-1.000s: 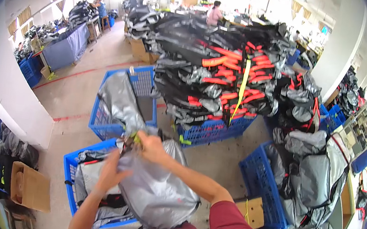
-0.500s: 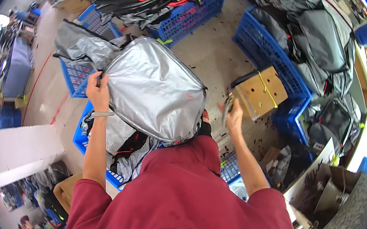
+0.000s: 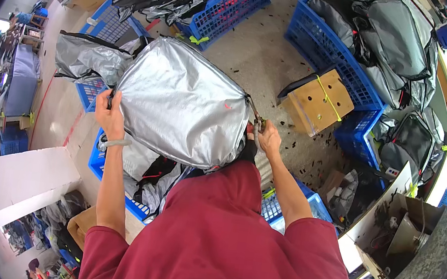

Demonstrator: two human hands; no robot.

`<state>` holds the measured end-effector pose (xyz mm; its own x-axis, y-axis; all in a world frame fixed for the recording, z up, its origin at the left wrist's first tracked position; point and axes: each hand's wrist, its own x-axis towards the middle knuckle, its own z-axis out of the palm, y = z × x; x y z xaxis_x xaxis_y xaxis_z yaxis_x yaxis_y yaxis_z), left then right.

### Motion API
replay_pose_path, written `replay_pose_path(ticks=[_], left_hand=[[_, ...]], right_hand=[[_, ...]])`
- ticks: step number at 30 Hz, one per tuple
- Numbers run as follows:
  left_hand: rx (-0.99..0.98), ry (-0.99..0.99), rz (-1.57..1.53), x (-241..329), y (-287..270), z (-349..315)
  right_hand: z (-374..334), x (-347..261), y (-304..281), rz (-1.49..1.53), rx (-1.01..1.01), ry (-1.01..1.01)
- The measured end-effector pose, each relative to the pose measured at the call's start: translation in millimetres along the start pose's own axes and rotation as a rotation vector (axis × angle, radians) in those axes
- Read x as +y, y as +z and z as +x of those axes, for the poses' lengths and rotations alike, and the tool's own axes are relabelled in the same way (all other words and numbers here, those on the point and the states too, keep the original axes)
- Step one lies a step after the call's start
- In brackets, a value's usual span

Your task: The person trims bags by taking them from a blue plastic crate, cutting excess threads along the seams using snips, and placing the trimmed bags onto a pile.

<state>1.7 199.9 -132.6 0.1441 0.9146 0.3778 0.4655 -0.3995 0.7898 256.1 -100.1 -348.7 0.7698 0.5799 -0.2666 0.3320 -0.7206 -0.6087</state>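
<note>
A large silver bag point(image 3: 183, 101) with dark piped edges is stretched out in front of my body. My left hand point(image 3: 109, 113) is closed on its left edge, thumb on top of the silver face. On the other side my right hand point(image 3: 269, 138) is closed around what looks like a pair of scissors point(image 3: 258, 135) with a grey handle. Their dark end points at a dark strap point(image 3: 251, 105) at the bag's right corner; whether it touches the strap I cannot tell. Another silver, dark-edged piece point(image 3: 86, 57) extends from the bag's upper left.
Blue crates of silver and black bags stand below the bag point(image 3: 96, 164), ahead point(image 3: 230, 15) and at the right point(image 3: 335, 50). A brown carton point(image 3: 317, 103) with yellow strapping sits to the right. Small dark scraps point(image 3: 302, 160) litter the floor.
My right hand has moved left, bringing the scissors to the bag's right corner. The bag and my left hand have shifted slightly left.
</note>
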Motion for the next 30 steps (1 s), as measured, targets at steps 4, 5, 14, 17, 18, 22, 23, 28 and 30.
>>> replay_pose_path(ticks=[4, 5, 14, 17, 18, 22, 23, 28, 30], left_hand=[[-0.001, -0.018, 0.02, -1, -3, -1], [0.002, -0.02, 0.024, -3, -3, 0], [0.012, -0.013, -0.003, -2, 8, 8], [0.014, -0.055, 0.019, -1, 9, 13], [0.008, -0.043, 0.033, 2, 12, 12], [-0.008, -0.042, 0.112, -11, -3, 17], [-0.011, -0.056, 0.082, -14, -2, 18], [-0.023, -0.129, 0.062, -13, -1, 20], [0.012, -0.164, 0.01, -18, -2, 21]], right_hand=[[2, 1, 0, 0.031, 0.023, -0.11], [3, -1, 1, 0.043, -0.003, -0.082], [24, -10, 15, 0.051, -0.004, -0.039], [29, -5, 31, 0.074, 0.049, -0.086], [32, -4, 36, 0.101, 0.113, -0.123], [73, -48, -2, 0.17, 0.193, -0.307], [89, -70, -15, 0.142, 0.227, -0.452], [169, -190, -38, 0.032, 0.2, -0.887], [189, -238, -37, -0.054, 0.116, -1.034]])
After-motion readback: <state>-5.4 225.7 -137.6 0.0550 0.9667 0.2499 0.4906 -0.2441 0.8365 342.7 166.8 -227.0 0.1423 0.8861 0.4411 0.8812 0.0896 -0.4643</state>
